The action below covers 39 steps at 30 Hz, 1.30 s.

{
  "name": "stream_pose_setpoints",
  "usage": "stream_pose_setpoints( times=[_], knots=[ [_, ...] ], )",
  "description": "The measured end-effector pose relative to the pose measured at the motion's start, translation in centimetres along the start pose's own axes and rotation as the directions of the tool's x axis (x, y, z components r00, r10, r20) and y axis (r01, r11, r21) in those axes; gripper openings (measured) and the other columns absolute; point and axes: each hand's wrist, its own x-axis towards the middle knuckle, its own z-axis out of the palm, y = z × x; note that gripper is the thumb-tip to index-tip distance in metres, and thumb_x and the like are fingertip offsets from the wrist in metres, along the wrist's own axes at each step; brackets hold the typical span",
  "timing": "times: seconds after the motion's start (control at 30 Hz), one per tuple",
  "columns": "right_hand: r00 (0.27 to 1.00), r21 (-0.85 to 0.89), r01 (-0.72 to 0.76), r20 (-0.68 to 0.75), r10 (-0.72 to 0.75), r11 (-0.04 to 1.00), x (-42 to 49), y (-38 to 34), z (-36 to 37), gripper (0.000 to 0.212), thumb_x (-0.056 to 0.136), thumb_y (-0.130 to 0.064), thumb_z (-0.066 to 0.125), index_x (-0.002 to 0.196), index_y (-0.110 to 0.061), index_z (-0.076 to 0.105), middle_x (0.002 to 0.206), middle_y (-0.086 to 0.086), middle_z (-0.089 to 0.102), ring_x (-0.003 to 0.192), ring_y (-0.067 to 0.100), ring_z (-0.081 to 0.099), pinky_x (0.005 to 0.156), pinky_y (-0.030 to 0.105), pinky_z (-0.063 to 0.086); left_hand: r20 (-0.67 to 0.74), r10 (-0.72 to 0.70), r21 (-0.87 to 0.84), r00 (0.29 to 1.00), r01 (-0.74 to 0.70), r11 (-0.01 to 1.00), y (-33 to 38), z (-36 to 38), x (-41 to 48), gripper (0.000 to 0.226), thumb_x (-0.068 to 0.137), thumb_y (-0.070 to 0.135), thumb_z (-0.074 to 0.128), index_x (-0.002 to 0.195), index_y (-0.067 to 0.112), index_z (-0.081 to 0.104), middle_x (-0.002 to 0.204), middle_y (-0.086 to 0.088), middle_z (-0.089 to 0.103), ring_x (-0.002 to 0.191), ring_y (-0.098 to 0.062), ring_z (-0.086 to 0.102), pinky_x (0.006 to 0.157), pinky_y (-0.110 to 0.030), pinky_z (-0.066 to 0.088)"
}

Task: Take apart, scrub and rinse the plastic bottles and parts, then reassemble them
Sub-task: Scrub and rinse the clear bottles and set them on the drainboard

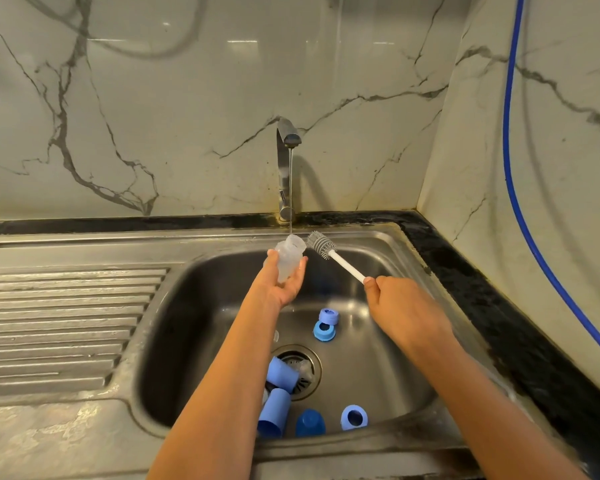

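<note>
Rinsing spot: a thin stream of water (290, 188) falls from the steel tap (284, 161) to the mouth of the clear ribbed plastic bottle (289, 256); the bottle is tilted with its mouth up and away, probably so that water runs in and the brush can follow.
Left hand: the left hand (284, 282) cradles the bottle's lower half, palm up, fingers and thumb curled round it; it holds the bottle over the basin, so drips fall inside.
Right hand: the right hand (402, 306) is clenched round the end of the white-handled grey bristle brush (336, 258); the brush head hovers just beside the bottle mouth, not inside it, seemingly lined up to go in.
Loose parts: on the floor of the stainless steel sink (194, 306), two light blue plastic cups (281, 374) lie on their sides by the round drain strainer (307, 362); a dark blue domed cap (310, 423) and a blue plastic ring (354, 417) sit near the front wall; two more blue rings (324, 330) touch each other beyond the drain.
Stage: judged mid-scrub; the bottles are apart and reassembly is not yet begun.
</note>
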Motion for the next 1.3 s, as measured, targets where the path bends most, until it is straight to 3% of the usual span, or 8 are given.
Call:
stream_pose_setpoints(
  times=[0.1,0.17,0.27,0.47,0.8,1.0,1.13,1.3],
  knots=[
    [0.999,-0.044,0.046,0.001,-0.046,0.998,0.0,0.0,-0.1,0.036,0.103,-0.042,0.026,0.084,-0.022,0.049,0.068,-0.006,0.045,0.069,0.019,0.050,0.061,0.030,0.036,-0.003,0.084,0.218,0.996,-0.082,0.973,0.0,-0.1,0.1,0.059,0.088,0.028,0.069,0.134,0.002,0.041,0.115,-0.024,0.056,0.098,-0.036,0.065,0.071,-0.042,0.060],
    [0.997,-0.065,0.071,0.004,-0.071,0.995,0.0,0.1,-0.3,0.034,0.103,-0.042,0.028,0.083,-0.023,0.049,0.068,-0.006,0.045,0.069,0.018,0.050,0.061,0.029,0.035,0.017,0.150,0.298,0.989,-0.148,0.943,0.2,0.0,0.1,0.061,0.089,0.026,0.067,0.138,0.007,0.037,0.121,-0.025,0.054,0.100,-0.036,0.064,0.062,-0.042,0.061],
    [0.994,-0.111,0.108,0.023,-0.106,0.988,-0.1,0.2,-0.9,0.034,0.102,-0.044,0.030,0.085,-0.024,0.051,0.075,-0.004,0.049,0.072,0.019,0.049,0.062,0.029,0.035,0.034,0.204,0.402,0.978,-0.200,0.893,0.6,-0.1,-0.1,0.055,0.091,0.023,0.066,0.137,0.014,0.036,0.123,-0.025,0.052,0.100,-0.036,0.065,0.063,-0.039,0.061],
    [0.986,-0.234,0.166,0.066,-0.154,0.958,-0.2,-0.1,-0.7,0.037,0.103,-0.042,0.029,0.106,-0.022,0.060,0.104,0.003,0.064,0.092,0.024,0.060,0.068,0.031,0.037,0.019,0.146,0.716,0.989,-0.116,0.689,0.3,-0.7,-1.3,0.046,0.090,0.031,0.064,0.129,0.020,0.042,0.110,-0.023,0.062,0.086,-0.028,0.066,0.061,-0.031,0.056],
    [0.971,-0.208,0.232,-0.011,-0.239,0.950,-0.2,-0.6,-0.1,0.033,0.102,-0.042,0.031,0.098,-0.024,0.058,0.090,-0.001,0.064,0.074,0.019,0.052,0.063,0.030,0.037,-0.022,0.107,0.601,0.994,-0.072,0.796,0.9,-1.4,-3.6,0.051,0.090,0.026,0.066,0.130,0.008,0.041,0.116,-0.027,0.056,0.097,-0.036,0.066,0.062,-0.042,0.061],
    [0.945,-0.314,0.293,-0.048,-0.323,0.903,-0.4,-1.5,0.6,0.031,0.102,-0.044,0.031,0.099,-0.024,0.056,0.086,-0.003,0.059,0.076,0.018,0.056,0.063,0.029,0.038,-0.112,0.217,0.636,0.970,-0.097,0.765,0.1,-2.1,-4.6,0.052,0.091,0.023,0.066,0.134,0.011,0.039,0.107,-0.020,0.054,0.092,-0.031,0.065,0.067,-0.042,0.060],
    [0.931,-0.337,0.313,-0.076,-0.358,0.888,-0.8,-2.2,0.9,0.032,0.102,-0.041,0.029,0.099,-0.022,0.055,0.082,-0.003,0.054,0.074,0.019,0.057,0.065,0.031,0.040,-0.084,0.306,0.530,0.948,-0.217,0.820,-1.3,-3.0,-5.0,0.057,0.091,0.020,0.065,0.140,0.017,0.035,0.124,-0.020,0.051,0.093,-0.031,0.066,0.065,-0.041,0.061],
    [0.962,-0.247,0.256,-0.030,-0.272,0.934,-1.4,-2.8,1.7,0.033,0.103,-0.036,0.029,0.094,-0.020,0.057,0.078,-0.001,0.054,0.073,0.022,0.058,0.062,0.031,0.039,-0.016,0.363,0.431,0.932,-0.321,0.843,-1.7,-3.9,-5.4,0.058,0.090,0.012,0.065,0.139,0.019,0.034,0.130,-0.018,0.045,0.097,-0.033,0.063,0.065,-0.043,0.061]
  ],
)
